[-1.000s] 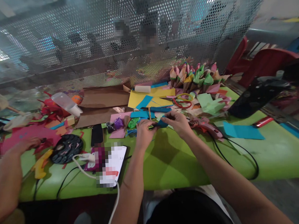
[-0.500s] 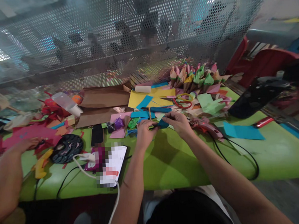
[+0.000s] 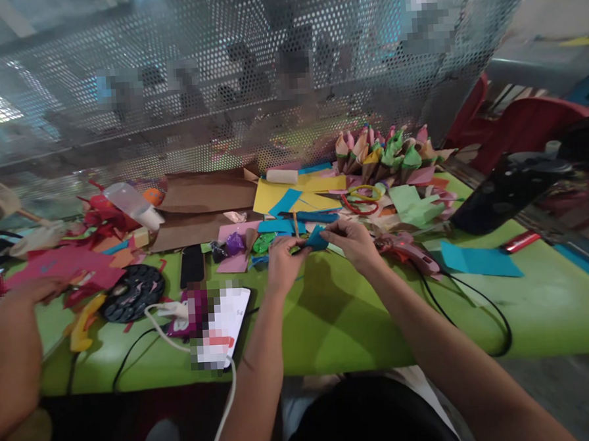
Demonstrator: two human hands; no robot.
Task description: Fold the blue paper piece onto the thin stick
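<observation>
My left hand (image 3: pixel 283 262) and my right hand (image 3: pixel 353 240) meet over the green table (image 3: pixel 339 310), both pinching a small folded piece of blue paper (image 3: pixel 317 238) between their fingertips. The paper is lifted a little above the table top. A thin wooden stick (image 3: pixel 295 224) lies just behind my left hand. Loose blue, yellow and pink paper sheets (image 3: pixel 293 197) lie directly beyond my hands.
A pink glue gun (image 3: pixel 408 249) with a black cord lies right of my right hand. A phone (image 3: pixel 222 326) on a white cable sits front left. Paper cones (image 3: pixel 387 151) stand at the back. Another person's arm (image 3: pixel 14 340) rests at the far left, beside a dark round tray (image 3: pixel 132 293).
My hands have lifted the blue paper slightly and turned it, so it now sticks up between them. The other person's hand at the left has shifted a little.
</observation>
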